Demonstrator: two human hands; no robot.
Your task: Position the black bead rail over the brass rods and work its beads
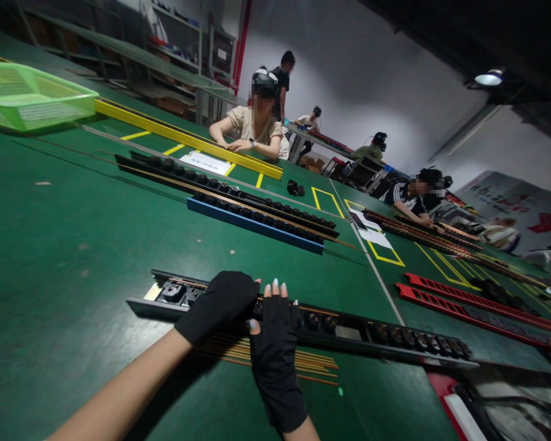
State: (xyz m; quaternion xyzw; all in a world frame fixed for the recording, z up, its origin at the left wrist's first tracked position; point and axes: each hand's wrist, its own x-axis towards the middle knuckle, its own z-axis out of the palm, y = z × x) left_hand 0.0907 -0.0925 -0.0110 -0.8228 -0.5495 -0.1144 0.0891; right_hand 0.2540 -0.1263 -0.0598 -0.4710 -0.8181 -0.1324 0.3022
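Note:
A long black channel (381, 346) with several black socket modules in it lies across the table in front of me. My left hand (224, 300), in a black fingerless glove, is curled over the channel's left half. Its back hides most of the fingers and whatever they grip. Right beside it, my right hand (277, 331), gloved the same way, rests across the channel with fingers stretched out and thumb apart. Thin copper-coloured strips (316, 361) lie on the table under and beside my wrists. Another thin copper strip (190, 282) runs along the modules at the left end.
Farther back lie another black channel with modules (165, 168), a blue channel (257, 225) and a yellow channel (188, 136). A green basket (41, 110) stands far left, red slotted rails (463, 309) lie right. Across the table sits a person (252, 125); others work behind.

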